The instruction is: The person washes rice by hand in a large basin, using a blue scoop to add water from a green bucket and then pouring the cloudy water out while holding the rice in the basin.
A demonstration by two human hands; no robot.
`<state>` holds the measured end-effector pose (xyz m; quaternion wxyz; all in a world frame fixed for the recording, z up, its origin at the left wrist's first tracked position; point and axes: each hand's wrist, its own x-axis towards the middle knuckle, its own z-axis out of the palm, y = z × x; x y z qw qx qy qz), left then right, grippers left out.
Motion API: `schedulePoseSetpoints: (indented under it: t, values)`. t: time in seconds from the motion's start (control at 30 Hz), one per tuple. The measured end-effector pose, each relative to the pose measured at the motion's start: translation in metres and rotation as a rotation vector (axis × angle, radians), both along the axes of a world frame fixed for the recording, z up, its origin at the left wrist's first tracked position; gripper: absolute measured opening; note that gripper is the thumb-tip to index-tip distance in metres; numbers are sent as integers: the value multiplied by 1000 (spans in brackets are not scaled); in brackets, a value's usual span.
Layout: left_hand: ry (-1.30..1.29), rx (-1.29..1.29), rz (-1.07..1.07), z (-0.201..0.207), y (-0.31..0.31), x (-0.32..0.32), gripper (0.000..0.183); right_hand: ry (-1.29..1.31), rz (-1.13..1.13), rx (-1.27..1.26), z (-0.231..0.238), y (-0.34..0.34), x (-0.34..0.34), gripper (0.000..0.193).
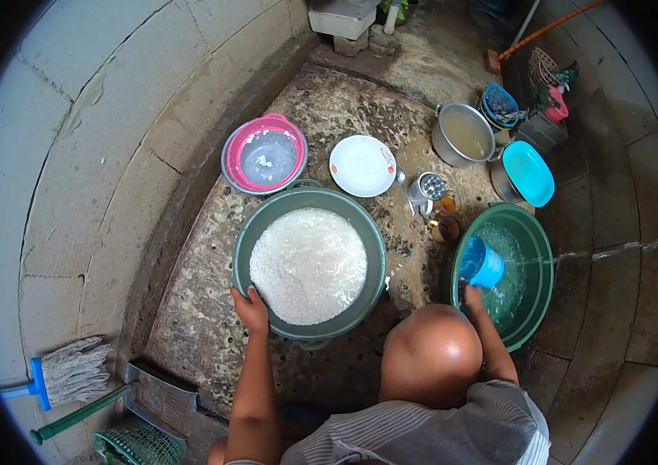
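A large grey-green basin [379, 260] on the ground holds white grains that look like rice [309, 263], partly under cloudy water. My left hand [251, 311] grips its near left rim, thumb over the edge. To the right, a green tub [544, 298] contains water. My right hand [471, 297] is closed around the handle of a blue water dipper [487, 267], which is tilted inside the tub. Ripples and bubbles surround the dipper. My bent knee [432, 353] hides part of my right forearm.
Beyond the basin are a pink colander [275, 118] in a grey bowl, a white plate [362, 166], a spoon [401, 177] and several cups. Farther right stand a metal pot [464, 159] of murky water and a turquoise basin [529, 174]. A mop [77, 370] and dustpan [160, 399] lie lower left.
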<state>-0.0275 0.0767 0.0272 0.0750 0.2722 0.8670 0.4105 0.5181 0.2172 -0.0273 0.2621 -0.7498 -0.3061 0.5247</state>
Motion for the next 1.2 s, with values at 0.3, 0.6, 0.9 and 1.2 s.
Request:
schedulePoseSetpoints:
  t: [0.3,0.6,0.9,1.2]
  values:
    - [-26,-48,11,-2,13,10,27,708,-347,92,156,-3,-18,32]
    - [-8,-29,42,-5,11,9,27,161,249,278,222,19,-91,32]
    - [-44,-160,68,4,16,13,27,-81,668,572,164,72,-186,37]
    - [-33,-125,80,-3,13,8,25,-729,1128,761,164,89,-232,44]
